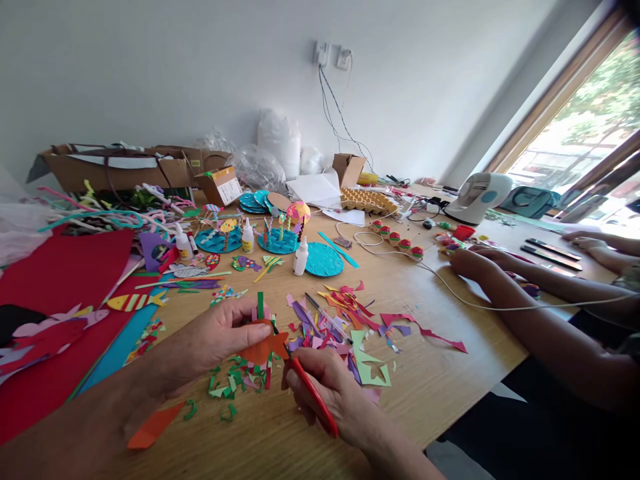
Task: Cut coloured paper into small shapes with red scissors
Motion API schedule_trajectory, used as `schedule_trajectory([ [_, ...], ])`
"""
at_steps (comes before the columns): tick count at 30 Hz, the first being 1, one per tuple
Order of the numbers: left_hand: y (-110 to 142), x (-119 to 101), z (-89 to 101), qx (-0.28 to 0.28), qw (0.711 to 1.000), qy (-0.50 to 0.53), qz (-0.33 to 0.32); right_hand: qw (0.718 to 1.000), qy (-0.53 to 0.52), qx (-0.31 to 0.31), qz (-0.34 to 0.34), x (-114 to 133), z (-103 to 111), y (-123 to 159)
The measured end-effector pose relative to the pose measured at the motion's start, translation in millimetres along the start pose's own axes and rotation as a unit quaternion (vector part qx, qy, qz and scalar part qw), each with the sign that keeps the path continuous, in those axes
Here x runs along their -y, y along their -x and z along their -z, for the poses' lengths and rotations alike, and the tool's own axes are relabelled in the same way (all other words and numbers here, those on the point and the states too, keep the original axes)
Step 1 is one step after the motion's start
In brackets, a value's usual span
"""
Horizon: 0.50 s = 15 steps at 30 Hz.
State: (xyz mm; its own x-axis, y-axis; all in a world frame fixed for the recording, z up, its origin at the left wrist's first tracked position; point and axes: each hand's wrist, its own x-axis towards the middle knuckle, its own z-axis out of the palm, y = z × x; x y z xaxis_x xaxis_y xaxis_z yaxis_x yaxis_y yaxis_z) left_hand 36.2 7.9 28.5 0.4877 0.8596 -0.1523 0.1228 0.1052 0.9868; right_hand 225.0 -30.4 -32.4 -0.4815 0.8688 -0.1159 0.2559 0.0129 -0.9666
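Observation:
Between its thumb and fingers my left hand pinches an orange paper cutout with a fish-like shape. A green paper strip stands up just behind that hand. My right hand is wrapped around red-handled scissors, whose dark blades meet the cutout near its tail end. Below my left forearm lies an orange paper scrap. Green paper snippets are scattered under the cutout. Beyond my right hand are purple, red and yellow scraps, a pen and a light green offcut with a star-shaped hole.
White glue bottles stand near blue discs, some with decorations. Red paper sheets cover the left side. A white cable crosses the right side, where other people's arms rest. Cardboard boxes line the wall.

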Motion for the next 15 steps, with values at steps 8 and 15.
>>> schedule_trajectory([
  [8, -1.8, -3.5, 8.7, 0.041, 0.998, -0.029, 0.023, 0.998, 0.057, -0.006, 0.001, 2.2, 2.2, 1.6],
  [15, -1.0, -2.7, 9.4, 0.071, 0.996, -0.018, 0.044, 0.997, 0.078, 0.011, 0.018, 7.2, 3.8, 2.1],
])
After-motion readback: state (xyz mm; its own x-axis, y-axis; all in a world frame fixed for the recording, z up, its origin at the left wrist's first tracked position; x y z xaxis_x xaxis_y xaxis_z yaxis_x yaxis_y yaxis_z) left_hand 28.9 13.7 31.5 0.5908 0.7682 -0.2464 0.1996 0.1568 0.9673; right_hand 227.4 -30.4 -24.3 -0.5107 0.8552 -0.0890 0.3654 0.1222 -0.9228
